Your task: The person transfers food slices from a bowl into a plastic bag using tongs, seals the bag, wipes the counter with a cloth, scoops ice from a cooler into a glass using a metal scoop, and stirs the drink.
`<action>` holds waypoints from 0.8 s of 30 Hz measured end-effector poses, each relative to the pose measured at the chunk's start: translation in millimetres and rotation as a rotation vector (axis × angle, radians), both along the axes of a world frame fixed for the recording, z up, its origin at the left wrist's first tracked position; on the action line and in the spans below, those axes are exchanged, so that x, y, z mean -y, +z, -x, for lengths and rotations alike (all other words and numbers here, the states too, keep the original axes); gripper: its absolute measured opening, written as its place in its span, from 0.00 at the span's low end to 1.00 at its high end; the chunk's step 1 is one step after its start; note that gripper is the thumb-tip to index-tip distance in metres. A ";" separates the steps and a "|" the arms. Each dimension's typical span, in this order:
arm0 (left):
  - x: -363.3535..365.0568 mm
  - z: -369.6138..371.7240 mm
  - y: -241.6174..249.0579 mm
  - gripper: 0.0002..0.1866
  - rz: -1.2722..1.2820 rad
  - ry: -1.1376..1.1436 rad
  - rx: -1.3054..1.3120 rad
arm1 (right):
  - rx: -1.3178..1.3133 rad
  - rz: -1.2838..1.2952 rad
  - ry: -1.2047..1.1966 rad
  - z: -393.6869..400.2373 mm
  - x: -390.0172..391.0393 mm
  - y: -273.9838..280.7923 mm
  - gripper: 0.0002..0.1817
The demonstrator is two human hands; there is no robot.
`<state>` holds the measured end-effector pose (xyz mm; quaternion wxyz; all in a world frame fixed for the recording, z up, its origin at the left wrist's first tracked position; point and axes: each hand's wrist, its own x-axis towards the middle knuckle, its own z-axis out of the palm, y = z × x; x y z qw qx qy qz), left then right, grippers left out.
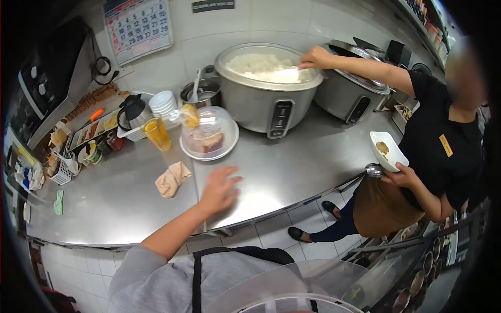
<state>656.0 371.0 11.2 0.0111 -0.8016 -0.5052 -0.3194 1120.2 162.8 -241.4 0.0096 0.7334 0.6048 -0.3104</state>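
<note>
My left hand reaches over the steel counter with its fingers apart and nothing in them. Nearest to it are a crumpled beige cloth, on its left, and a plate under a clear dome cover, just beyond. Something yellow in clear plastic sits at the cover's top, and a reddish-brown food shows dimly inside. An amber cup stands left of the cover. My right hand is out of view.
A co-worker's hand works a white paddle in the large rice cooker; the other holds a white bowl with food. A second cooker stands right. Stacked white bowls, a black-lidded jug and condiment containers line the left.
</note>
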 end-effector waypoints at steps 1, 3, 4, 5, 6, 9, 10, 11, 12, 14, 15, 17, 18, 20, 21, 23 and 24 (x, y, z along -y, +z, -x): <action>16.7 42.2 -10.1 0.20 0.026 0.112 -0.016 | -0.118 -0.123 0.006 27.5 18.1 38.2 0.25; 35.6 110.4 -37.2 0.20 0.064 0.204 -0.040 | -0.456 -0.357 0.069 83.2 35.4 70.4 0.28; 41.3 138.4 -52.8 0.18 0.029 0.266 -0.070 | -0.789 -0.300 0.048 91.5 27.2 20.0 0.23; 50.2 162.2 -64.7 0.17 -0.002 0.325 -0.103 | -1.115 -0.207 0.014 97.5 20.5 -33.5 0.19; 55.1 179.4 -70.8 0.17 0.022 0.296 -0.114 | -1.047 0.017 -0.037 134.8 -3.5 -3.3 0.20; 39.3 201.5 -70.0 0.11 0.133 0.200 -0.037 | -1.051 0.406 -0.004 243.2 -73.2 95.1 0.22; 37.4 204.3 -69.3 0.10 0.124 0.181 0.090 | -1.227 0.371 0.013 271.6 -82.2 150.0 0.26; 43.9 198.9 -53.6 0.08 0.148 0.169 0.250 | -1.445 0.388 0.018 285.4 -86.7 180.0 0.33; 54.3 189.0 -29.6 0.07 0.174 0.162 0.411 | -1.585 0.330 0.113 296.1 -90.1 202.6 0.39; 73.6 174.7 2.1 0.08 0.241 0.054 0.571 | -1.659 0.255 0.128 315.0 -86.7 250.2 0.42; 85.6 167.2 13.1 0.08 0.279 -0.010 0.745 | -1.699 0.249 0.113 320.5 -85.4 256.2 0.43; 110.8 141.1 31.8 0.10 0.274 -0.154 0.905 | -1.739 0.257 0.090 328.9 -79.3 257.7 0.45; 120.8 125.7 42.3 0.12 0.249 -0.289 1.060 | -1.732 0.258 0.103 334.0 -74.4 254.2 0.45; 149.6 92.4 56.9 0.14 0.222 -0.423 0.913 | -1.918 0.313 -0.097 345.6 -57.1 237.9 0.43; 159.5 75.5 49.8 0.15 0.165 -0.477 0.698 | -2.080 0.345 -0.176 351.2 -47.4 224.1 0.42; 178.6 45.0 16.5 0.17 0.076 -0.602 0.332 | -2.124 0.030 -0.366 393.0 -19.3 227.8 0.42; 188.5 33.9 -4.8 0.17 0.042 -0.669 0.182 | -2.128 -0.290 -0.551 404.3 -5.7 229.0 0.41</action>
